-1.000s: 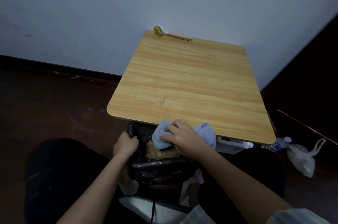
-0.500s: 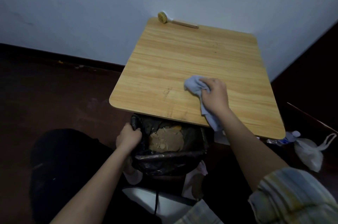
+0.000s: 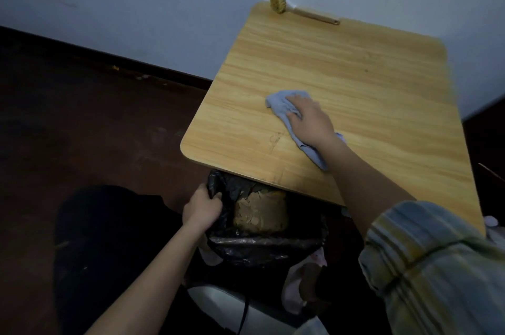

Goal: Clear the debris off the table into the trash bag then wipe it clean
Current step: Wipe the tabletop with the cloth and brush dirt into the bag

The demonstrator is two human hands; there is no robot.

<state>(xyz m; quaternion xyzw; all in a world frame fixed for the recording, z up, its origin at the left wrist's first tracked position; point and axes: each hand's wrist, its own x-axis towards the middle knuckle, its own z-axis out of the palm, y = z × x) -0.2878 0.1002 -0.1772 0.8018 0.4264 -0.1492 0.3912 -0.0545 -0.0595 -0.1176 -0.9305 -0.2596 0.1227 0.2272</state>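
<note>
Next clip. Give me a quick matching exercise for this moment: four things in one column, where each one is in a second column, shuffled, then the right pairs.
Things:
1. crumpled blue-grey cloth
2. round-headed wooden scrubbing brush
3. black plastic trash bag
4. heap of tan debris

Places:
A. inside the bag
B. far table edge, by the wall
C. below the near table edge, rim gripped by the left hand
D. under the right hand, on the light wooden table

Pairs: 1-D, 2-B, 3-C, 4-A
</note>
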